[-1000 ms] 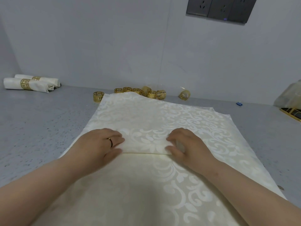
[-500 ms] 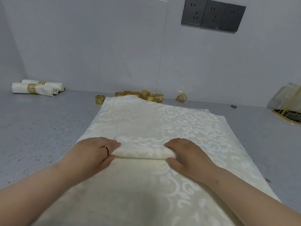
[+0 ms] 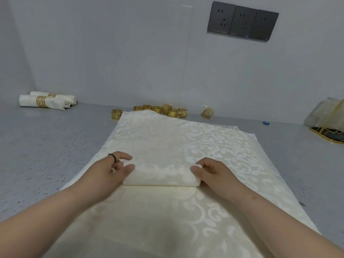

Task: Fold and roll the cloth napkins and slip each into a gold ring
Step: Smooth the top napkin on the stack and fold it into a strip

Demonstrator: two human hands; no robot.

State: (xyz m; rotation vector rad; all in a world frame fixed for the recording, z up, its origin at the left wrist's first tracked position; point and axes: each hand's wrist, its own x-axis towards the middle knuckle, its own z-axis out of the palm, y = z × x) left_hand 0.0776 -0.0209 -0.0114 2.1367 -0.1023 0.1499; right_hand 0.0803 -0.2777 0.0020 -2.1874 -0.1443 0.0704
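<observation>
The grey countertop [image 3: 46,155] is lying bare to the outside of each hand, with more open surface beyond the left hand [image 3: 111,170] than beyond the right hand [image 3: 214,172]. Ahead of both hands the counter is ending at a pale wall [image 3: 111,53], which is carrying a dark socket panel [image 3: 243,22] high above the right hand. The cream damask napkin [image 3: 167,142] is lying spread flat between and ahead of the hands, its far edge reaching almost to a cluster of gold rings [image 3: 167,109] sitting near the wall; one ring is touching the napkin's far left corner. The napkin's left and right edges are running straight and unobstructed. Directly between the hands, a rolled portion [image 3: 161,175] of the napkin is sitting as a low, flat-sided bundle, its near fold showing layered edges. The left hand, wearing a thin dark band, is curling its fingers and thumb round the roll's left end; the right hand is gripping the right end likewise. Far ahead of the left hand, two finished rolled napkins [image 3: 46,102] in patterned gold bands are lying side by side against the wall. Far off beyond the right hand, a gold-edged tray [image 3: 327,133] with pale cloth heaped behind it is sitting at the frame edge.
</observation>
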